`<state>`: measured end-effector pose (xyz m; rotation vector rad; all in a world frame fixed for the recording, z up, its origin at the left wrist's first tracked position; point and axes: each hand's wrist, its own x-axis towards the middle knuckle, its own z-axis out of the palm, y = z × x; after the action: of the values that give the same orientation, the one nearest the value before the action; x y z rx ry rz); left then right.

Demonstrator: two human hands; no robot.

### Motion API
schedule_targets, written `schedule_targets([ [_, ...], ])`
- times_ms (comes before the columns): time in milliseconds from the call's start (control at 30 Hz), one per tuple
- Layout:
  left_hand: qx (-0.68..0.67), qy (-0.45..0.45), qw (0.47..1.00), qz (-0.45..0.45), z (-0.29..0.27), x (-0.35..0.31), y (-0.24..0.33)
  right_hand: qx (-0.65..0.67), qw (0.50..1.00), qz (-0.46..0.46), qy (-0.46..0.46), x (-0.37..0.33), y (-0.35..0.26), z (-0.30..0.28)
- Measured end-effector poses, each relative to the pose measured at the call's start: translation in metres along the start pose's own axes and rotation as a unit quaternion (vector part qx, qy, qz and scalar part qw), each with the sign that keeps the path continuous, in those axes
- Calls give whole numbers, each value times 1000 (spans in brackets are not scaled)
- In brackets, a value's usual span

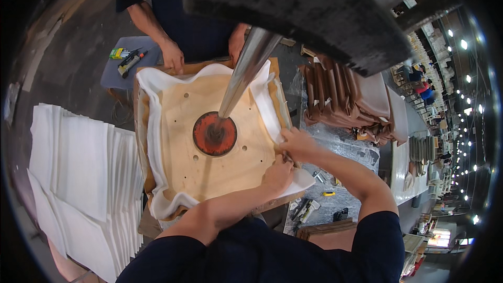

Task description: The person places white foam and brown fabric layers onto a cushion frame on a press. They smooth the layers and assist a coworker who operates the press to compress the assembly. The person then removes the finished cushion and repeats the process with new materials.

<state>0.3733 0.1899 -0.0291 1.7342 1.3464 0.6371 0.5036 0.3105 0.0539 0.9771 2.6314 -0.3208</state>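
A square pale wooden panel [178,126] lies in front of me. A red round disc [226,144] at the foot of a metal rod [249,68] rests against its middle. White padding [153,147] stands up in wavy folds round the panel's edges. At the near right corner, my left hand [279,174] has its fingers closed on the edge of the padding, its forearm crossing over the near side. Just beyond it, my right hand [299,145] pinches the same edge. The fingertips of both hands are partly hidden, and they nearly meet.
Across from me, another person's hand [172,56] rests at the panel's far edge. A stack of white sheets [78,167] stands at left, folded brown covers [348,91] at right. A dark machine part [298,10] hangs overhead. Tools lie on a blue-grey stool [112,71].
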Motion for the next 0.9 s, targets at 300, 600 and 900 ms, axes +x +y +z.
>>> schedule_targets([
  [300,-50,-111,992,15,-10,-5,-11,16,993,120,4,5,-14,15],
  [600,-96,-96,989,51,-12,-9,-32,78,971,146,171,-14,-17,67],
  [900,-341,-33,871,-352,-51,82,-24,173,882,333,286,-22,-68,82],
])
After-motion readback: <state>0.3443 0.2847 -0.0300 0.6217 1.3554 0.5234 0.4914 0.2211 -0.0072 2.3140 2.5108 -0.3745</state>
